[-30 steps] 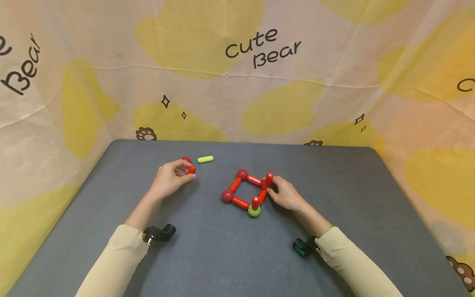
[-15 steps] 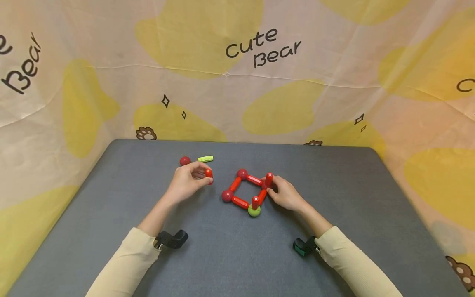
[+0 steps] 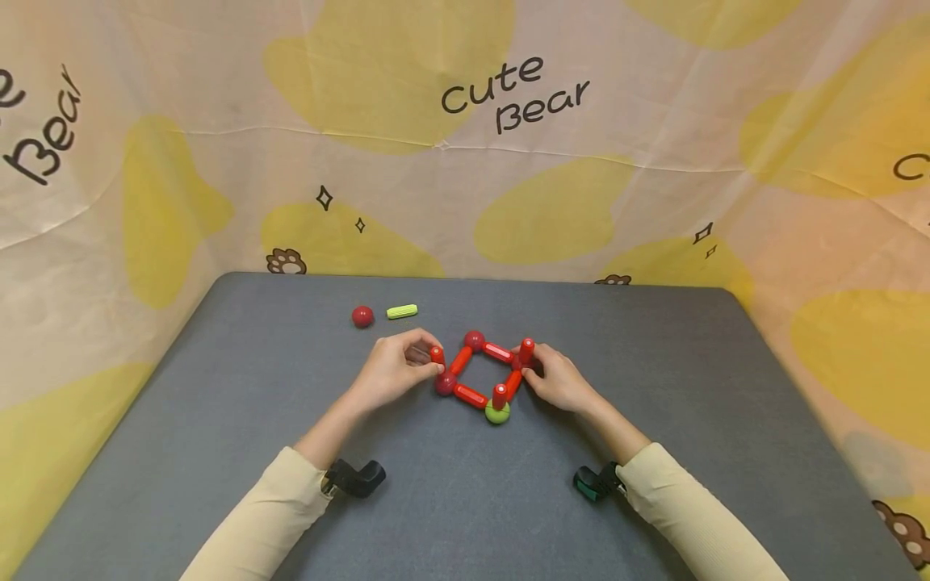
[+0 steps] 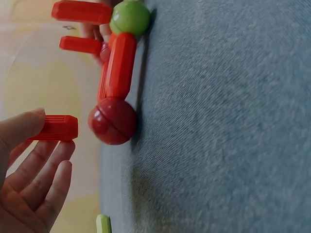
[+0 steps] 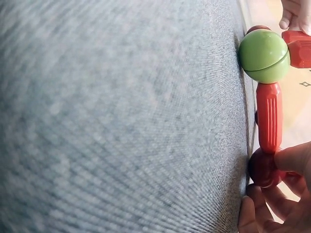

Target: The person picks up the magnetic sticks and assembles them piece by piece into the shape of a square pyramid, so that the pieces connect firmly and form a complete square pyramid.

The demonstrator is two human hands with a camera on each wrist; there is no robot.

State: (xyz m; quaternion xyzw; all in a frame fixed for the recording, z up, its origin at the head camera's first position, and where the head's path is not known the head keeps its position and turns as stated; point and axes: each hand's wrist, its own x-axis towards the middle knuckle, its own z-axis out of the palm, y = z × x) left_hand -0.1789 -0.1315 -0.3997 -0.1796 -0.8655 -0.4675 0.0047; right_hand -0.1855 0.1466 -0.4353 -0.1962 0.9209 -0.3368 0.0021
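My left hand pinches a red magnetic rod between thumb and fingers. The rod stands upright just above the red ball at the left corner of a square frame; the left wrist view shows a gap between them. Red rods form the frame's sides, joined by balls. At its near corner a green ball carries one upright red rod. Another upright rod tops the right-corner red ball, which my right hand grips. A further red ball makes the far corner.
Beyond my left hand, a loose red ball and a light green rod lie on the grey table. A printed cloth rises behind the table's far edge. Each wrist wears a black camera mount.
My left hand has carried the red rod rightward from beside the loose ball to above the frame's left-corner ball. My right hand and the frame have stayed put.
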